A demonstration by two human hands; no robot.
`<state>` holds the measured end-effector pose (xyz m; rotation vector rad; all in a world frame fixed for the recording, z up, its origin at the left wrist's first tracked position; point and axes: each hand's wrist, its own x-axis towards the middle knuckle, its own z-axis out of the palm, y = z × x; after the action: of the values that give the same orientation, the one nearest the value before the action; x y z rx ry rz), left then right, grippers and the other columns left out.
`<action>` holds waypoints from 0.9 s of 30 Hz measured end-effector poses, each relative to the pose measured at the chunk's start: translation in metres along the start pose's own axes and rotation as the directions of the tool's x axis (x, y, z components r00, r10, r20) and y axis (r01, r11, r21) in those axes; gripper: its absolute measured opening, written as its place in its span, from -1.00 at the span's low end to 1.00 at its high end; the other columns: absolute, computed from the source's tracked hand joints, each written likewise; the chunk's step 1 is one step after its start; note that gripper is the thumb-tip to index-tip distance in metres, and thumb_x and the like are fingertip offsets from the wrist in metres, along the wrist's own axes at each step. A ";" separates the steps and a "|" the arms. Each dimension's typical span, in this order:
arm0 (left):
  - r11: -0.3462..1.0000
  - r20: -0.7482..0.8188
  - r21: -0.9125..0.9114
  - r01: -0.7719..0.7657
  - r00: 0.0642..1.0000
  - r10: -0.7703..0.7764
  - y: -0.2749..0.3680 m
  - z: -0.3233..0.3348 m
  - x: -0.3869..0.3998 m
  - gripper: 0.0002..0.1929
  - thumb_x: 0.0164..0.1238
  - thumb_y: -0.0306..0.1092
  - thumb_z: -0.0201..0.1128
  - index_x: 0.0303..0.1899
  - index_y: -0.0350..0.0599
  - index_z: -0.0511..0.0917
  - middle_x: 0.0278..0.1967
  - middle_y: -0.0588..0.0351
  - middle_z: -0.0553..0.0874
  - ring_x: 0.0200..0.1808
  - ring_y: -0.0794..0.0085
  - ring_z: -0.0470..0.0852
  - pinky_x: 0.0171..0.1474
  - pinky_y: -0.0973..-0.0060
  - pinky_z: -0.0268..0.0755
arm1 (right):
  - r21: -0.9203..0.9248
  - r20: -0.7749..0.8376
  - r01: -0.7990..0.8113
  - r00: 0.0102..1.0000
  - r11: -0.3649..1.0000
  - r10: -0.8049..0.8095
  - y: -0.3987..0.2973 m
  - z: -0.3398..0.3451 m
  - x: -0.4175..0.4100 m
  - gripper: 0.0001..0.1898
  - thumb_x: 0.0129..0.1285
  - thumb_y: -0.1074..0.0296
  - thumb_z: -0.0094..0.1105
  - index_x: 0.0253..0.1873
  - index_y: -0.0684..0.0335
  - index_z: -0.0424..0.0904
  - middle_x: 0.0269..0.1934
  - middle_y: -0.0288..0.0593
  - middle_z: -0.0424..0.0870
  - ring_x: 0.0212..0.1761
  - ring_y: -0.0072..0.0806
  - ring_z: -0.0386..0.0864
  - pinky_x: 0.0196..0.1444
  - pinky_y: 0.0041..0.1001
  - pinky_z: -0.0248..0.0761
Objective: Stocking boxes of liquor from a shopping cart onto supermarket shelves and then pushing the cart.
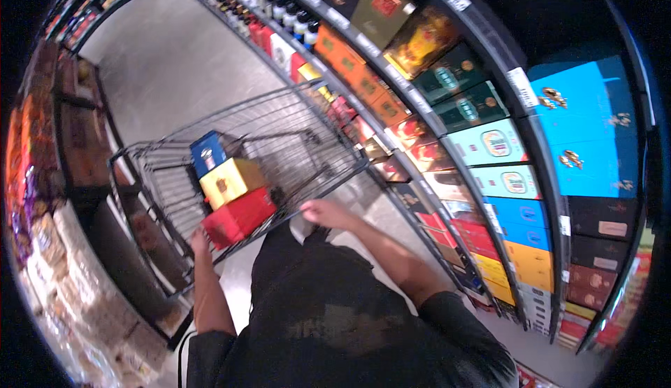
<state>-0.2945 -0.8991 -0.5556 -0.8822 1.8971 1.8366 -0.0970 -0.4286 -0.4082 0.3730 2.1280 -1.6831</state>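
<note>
A dark wire shopping cart stands in front of me, seen from above. Inside it, against the near side, a red box, a yellow box and a blue box sit in a row. My left hand is at the left edge of the red box, by the cart's near corner. Whether it touches the box or the cart rim cannot be made out. Just outside the near rim, my right hand has its fingers curled in, and nothing shows in it.
To the right runs a tall store shelf with price tags, holding bottles, orange boxes, green boxes and bright blue boxes. On the left are wrapped packages and dark display units. Grey floor stretches beyond the cart.
</note>
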 end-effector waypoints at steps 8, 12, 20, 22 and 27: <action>0.665 -0.072 0.746 0.034 0.997 0.029 0.000 0.046 0.025 -0.41 0.51 0.09 0.07 0.13 -0.36 0.65 0.01 -0.32 0.76 0.09 -0.12 0.73 0.15 0.12 0.55 | -0.100 -0.028 0.296 0.954 0.950 -0.300 -0.021 0.039 0.065 -0.81 0.33 0.29 0.24 -0.08 0.23 0.69 -0.16 0.01 0.77 -0.16 -0.07 0.74 -0.10 -0.20 0.59; 0.640 -0.056 0.768 0.014 0.997 0.046 -0.020 0.035 0.048 -0.37 0.41 0.16 0.10 0.05 -0.34 0.69 -0.04 -0.37 0.76 0.11 -0.21 0.71 0.17 0.05 0.53 | -0.159 0.042 0.290 0.957 0.944 -0.287 -0.032 0.050 0.081 -0.80 0.37 0.24 0.19 -0.07 0.23 0.66 -0.19 0.02 0.75 -0.13 -0.03 0.72 -0.08 -0.17 0.57; 0.657 0.019 0.754 0.006 0.999 -0.031 -0.045 -0.003 0.061 -0.34 0.33 0.20 0.14 0.10 -0.30 0.66 0.05 -0.38 0.72 0.17 -0.21 0.67 0.21 0.06 0.53 | -0.184 -0.001 0.242 0.969 0.953 -0.246 -0.033 0.083 0.094 -0.83 0.37 0.30 0.20 -0.04 0.22 0.65 -0.12 -0.02 0.75 -0.04 -0.10 0.72 -0.01 -0.21 0.57; 0.850 0.075 0.526 0.015 0.995 -0.064 -0.055 -0.008 0.058 -0.38 0.37 0.16 0.11 0.07 -0.30 0.67 0.02 -0.33 0.74 0.10 -0.13 0.72 0.14 0.07 0.55 | -0.183 -0.090 0.305 0.941 0.934 -0.325 -0.016 0.090 0.096 -0.84 0.34 0.34 0.25 -0.04 0.21 0.65 -0.14 -0.03 0.73 -0.06 -0.10 0.71 0.00 -0.21 0.57; 0.367 0.268 0.902 -0.225 0.961 -0.069 -0.037 0.007 0.075 -0.40 0.45 0.13 0.04 -0.11 -0.37 0.71 -0.18 -0.40 0.76 -0.07 -0.14 0.77 -0.07 0.04 0.54 | -0.214 -0.092 0.224 0.965 0.951 -0.247 -0.021 0.073 0.101 -0.72 0.36 0.28 0.31 0.10 0.21 0.62 0.00 0.00 0.70 0.06 -0.11 0.68 0.11 -0.24 0.55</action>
<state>-0.3274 -0.9048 -0.6328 -0.0960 2.3082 0.5207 -0.1849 -0.5079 -0.4511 0.1656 2.4895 -1.5800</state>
